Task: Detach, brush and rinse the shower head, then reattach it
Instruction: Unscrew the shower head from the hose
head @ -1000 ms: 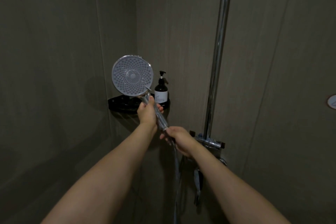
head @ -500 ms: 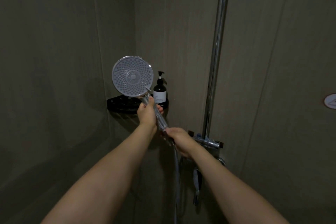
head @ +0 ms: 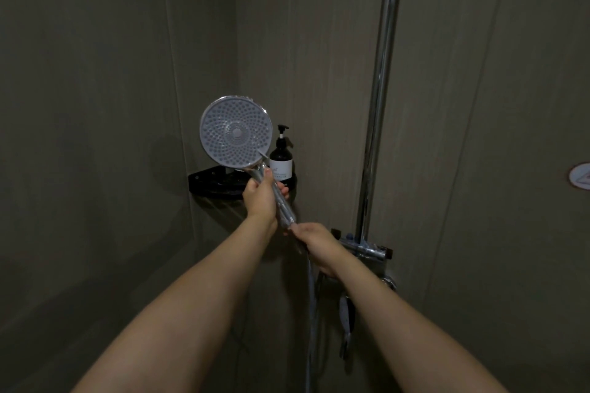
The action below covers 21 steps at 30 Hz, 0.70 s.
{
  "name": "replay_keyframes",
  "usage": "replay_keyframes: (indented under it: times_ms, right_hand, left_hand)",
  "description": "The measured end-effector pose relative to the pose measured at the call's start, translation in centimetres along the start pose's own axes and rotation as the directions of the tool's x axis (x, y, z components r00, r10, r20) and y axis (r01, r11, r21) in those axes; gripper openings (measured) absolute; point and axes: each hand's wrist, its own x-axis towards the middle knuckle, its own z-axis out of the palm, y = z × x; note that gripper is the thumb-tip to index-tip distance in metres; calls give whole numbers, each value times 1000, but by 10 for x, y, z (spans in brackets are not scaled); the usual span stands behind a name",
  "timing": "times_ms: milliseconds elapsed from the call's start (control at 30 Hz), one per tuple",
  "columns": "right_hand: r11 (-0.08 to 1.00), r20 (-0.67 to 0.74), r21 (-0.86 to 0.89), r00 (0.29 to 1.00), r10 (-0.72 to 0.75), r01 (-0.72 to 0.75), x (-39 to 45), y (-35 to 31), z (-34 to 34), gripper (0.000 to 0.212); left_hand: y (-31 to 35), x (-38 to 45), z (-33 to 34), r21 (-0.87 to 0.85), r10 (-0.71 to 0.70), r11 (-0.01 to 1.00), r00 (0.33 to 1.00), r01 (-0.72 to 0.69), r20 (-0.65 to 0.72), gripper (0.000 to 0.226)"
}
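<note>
Shower stall, dim light, grey wall panels meeting in a corner. Chrome riser rail (head: 380,89) runs up the right wall from the mixer valve (head: 367,247); no head hangs on it.

Black corner shelf (head: 204,180) sits at the panel joint and carries a dark pump bottle (head: 281,160), just behind the work.

Shower head (head: 235,131) is held up in front of the corner, nozzle face turned toward the camera, handle slanting down to the right. That tilt likely keeps the hose joint within reach of the other hand.

Left hand (head: 260,196) is wrapped round the handle, thumb up along it, apparently bracing against twist.

Right hand (head: 314,241) is closed at the base of the handle, where the hose (head: 311,297) starts and hangs straight down. Fingertips are hidden, so nut or hose end cannot be told apart.

Judgement: detach step, unscrewing the hose coupling; head looks attached to the hose.
</note>
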Motion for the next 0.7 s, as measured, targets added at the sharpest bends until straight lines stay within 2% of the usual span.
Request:
replay_keyframes:
  times_ms: [100, 233, 367, 467, 600, 700]
  right_hand:
    - [997, -38, -67, 999, -30, 27, -1, -1, 1, 15]
    - [997, -49, 78, 999, 9, -5, 1, -1, -1, 21]
    - [999, -37, -35, 999, -13, 11, -2, -1, -3, 18]
    - [999, -39, 42, 999, -7, 9, -1, 0, -4, 21]
    - [1000, -16, 7, 1000, -12, 12, 0, 2, -6, 20]
    - [994, -23, 110, 1000, -16, 19, -1, 3, -6, 20]
  left_hand:
    - [-1, 0, 0, -1, 0, 1000, 1000, 0, -4, 12]
    - [-1, 1, 1, 2, 2, 1000, 1000, -2, -6, 12]
    - [-1, 1, 1, -9, 3, 1000, 1000, -3, -1, 13]
    - [-2, 0, 1, -19, -1, 1000, 1000, 1, -3, 12]
    - [-3, 0, 0, -21, -4, 1000, 1000, 4, -5, 12]
    - [-3, -1, -1, -27, -15, 1000, 1000, 14, -9, 12]
